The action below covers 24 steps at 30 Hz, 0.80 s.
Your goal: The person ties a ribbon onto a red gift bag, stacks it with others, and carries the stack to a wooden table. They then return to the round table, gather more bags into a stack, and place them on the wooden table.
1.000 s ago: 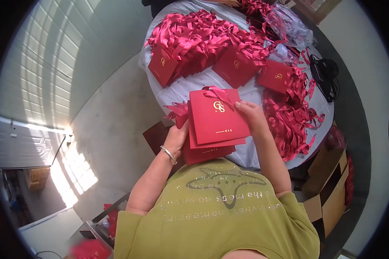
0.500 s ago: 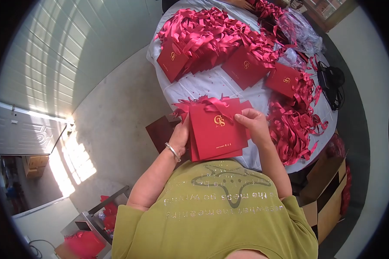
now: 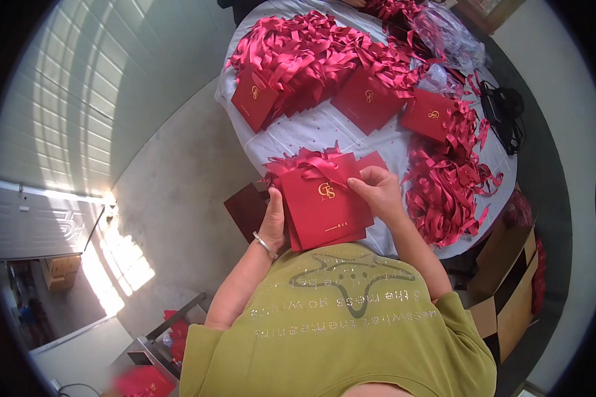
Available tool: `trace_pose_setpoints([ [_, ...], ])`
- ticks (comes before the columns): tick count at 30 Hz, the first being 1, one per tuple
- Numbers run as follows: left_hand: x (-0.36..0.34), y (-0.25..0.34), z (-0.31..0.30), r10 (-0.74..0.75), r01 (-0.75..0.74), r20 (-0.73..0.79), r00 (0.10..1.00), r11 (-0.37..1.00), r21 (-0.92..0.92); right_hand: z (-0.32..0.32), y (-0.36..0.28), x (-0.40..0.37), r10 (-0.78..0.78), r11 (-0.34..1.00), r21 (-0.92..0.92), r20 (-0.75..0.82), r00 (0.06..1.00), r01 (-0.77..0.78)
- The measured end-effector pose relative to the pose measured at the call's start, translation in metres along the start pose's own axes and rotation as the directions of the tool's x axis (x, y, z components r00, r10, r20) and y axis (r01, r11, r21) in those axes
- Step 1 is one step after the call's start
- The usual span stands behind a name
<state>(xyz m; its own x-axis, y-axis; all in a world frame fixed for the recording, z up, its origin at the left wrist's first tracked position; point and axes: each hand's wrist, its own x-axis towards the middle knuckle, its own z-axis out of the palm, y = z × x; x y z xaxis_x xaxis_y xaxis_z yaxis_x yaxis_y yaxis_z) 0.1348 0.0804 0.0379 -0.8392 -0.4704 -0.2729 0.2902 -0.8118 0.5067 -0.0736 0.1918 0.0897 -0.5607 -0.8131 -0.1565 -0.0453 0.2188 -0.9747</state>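
In front of my chest is a stack of red paper gift bags (image 3: pixel 326 212) with gold lettering and red ribbon handles. My left hand (image 3: pixel 273 223) holds the stack at its left edge, thumb upright along the side and fingers hidden behind. At the upper right, my right hand (image 3: pixel 379 192) pinches the front bag's edge beside its ribbon (image 3: pixel 326 169). The bags stand slightly fanned, one corner showing behind my right hand. A darker red panel (image 3: pixel 245 210) shows to the left of the stack.
The white-covered table (image 3: pixel 298 132) carries a large heap of ribboned bags (image 3: pixel 291 53), another pile (image 3: pixel 444 192) at right, and clear plastic (image 3: pixel 453 40). A black cabled object (image 3: pixel 503 112) lies at the right edge. An open cardboard box (image 3: pixel 503 284) stands below right.
The front bag has shifted slightly left and tilted, and my right hand has moved a little left with it. My left thumb now stands up along the edge. The whole view has shifted slightly.
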Motion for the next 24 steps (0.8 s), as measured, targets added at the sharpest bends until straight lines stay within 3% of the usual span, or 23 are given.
trace_pose_setpoints([
  [1, 0.000, -0.003, -0.005, -0.009, 0.009, 0.006, 1.000, 1.000, 0.006, 0.001, 0.001, 0.000, -0.017, 1.000, -0.005, -0.022, 1.000, 0.017],
  [3, 0.001, -0.003, -0.006, 0.147, -0.147, 0.006, 0.989, 0.977, 0.158, 0.003, 0.002, 0.002, -0.036, 0.999, -0.007, -0.057, 0.998, 0.036],
  [6, -0.001, 0.010, 0.014, 0.098, -0.064, -0.102, 0.990, 0.953, 0.296, 0.005, 0.002, 0.002, -0.070, 0.997, -0.030, -0.070, 0.995, 0.068],
  [8, -0.001, 0.013, 0.023, 0.093, -0.043, -0.171, 0.981, 0.960, 0.278, 0.007, -0.003, -0.004, -0.110, 0.991, -0.080, -0.081, 0.991, 0.104],
  [11, 0.002, 0.011, 0.019, 0.116, -0.074, -0.156, 0.981, 0.966, 0.249, 0.011, -0.019, -0.019, -0.228, 0.904, -0.391, -0.097, 0.969, 0.174],
  [13, 0.004, 0.012, 0.020, 0.139, -0.100, -0.141, 0.980, 0.962, 0.253, 0.018, -0.038, -0.027, -0.297, 0.858, -0.463, -0.093, 0.950, 0.223],
  [15, 0.004, 0.014, 0.024, 0.143, -0.105, -0.125, 0.982, 0.956, 0.275, 0.023, -0.051, -0.029, -0.653, 0.504, -0.744, 0.004, 0.757, 0.438],
  [18, 0.006, 0.011, 0.020, 0.154, -0.104, -0.125, 0.980, 0.937, 0.334, 0.019, -0.045, -0.007, -0.700, 0.332, -0.662, 0.305, 0.646, 0.672],
  [21, 0.005, 0.012, 0.021, 0.121, -0.067, -0.124, 0.985, 0.927, 0.370, 0.014, -0.062, 0.031, -0.686, 0.394, -0.560, 0.348, 0.638, 0.729],
  [23, 0.007, 0.011, 0.013, 0.025, -0.001, -0.073, 0.997, 0.950, 0.312, 0.009, -0.079, 0.074, -0.663, 0.523, -0.608, 0.151, 0.733, 0.598],
  [24, 0.004, 0.006, 0.010, 0.005, 0.019, -0.077, 0.997, 0.950, 0.311, 0.005, -0.089, 0.091, -0.803, 0.339, -0.754, 0.080, 0.591, 0.563],
])
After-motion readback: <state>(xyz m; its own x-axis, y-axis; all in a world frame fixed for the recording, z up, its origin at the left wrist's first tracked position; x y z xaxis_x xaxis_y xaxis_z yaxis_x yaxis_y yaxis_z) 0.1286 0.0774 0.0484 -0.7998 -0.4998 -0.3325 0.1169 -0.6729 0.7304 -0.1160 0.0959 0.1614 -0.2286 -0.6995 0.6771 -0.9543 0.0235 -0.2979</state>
